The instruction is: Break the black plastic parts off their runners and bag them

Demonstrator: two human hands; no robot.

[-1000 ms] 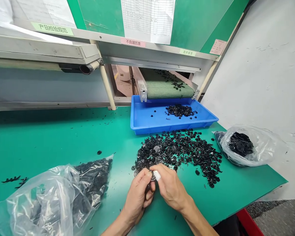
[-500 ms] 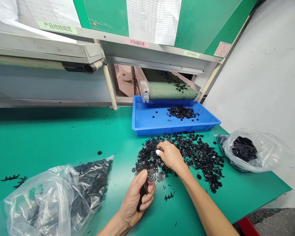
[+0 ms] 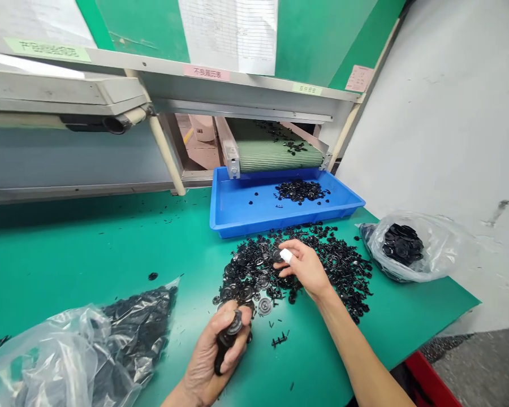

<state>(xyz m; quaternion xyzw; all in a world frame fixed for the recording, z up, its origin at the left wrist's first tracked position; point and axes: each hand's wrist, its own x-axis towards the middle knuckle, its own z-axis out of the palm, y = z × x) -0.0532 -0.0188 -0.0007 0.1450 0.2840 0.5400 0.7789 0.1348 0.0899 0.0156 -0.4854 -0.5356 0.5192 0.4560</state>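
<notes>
My left hand (image 3: 210, 353) is closed around a black plastic moulded piece (image 3: 227, 342) with a round ribbed disc at its top, near the table's front edge. My right hand (image 3: 305, 268) reaches over a wide heap of black plastic discs and runners (image 3: 254, 277). A white finger cot (image 3: 285, 255) covers one of its fingers, and the fingertips touch the heap. Whether they pinch a piece is hidden. One loose disc (image 3: 264, 306) lies between my hands.
The heap lies on a green table mat (image 3: 89, 249). Behind it stands a blue tray (image 3: 237, 215) holding black parts, under the end of a green conveyor belt (image 3: 280, 155). Clear plastic bags of black parts lie at the front left (image 3: 68, 356) and right (image 3: 441, 249).
My hands have separated since the earliest frame. My right hand has gone out onto the heap, and my left hand has moved down and left with the black piece. The view has shifted slightly.
</notes>
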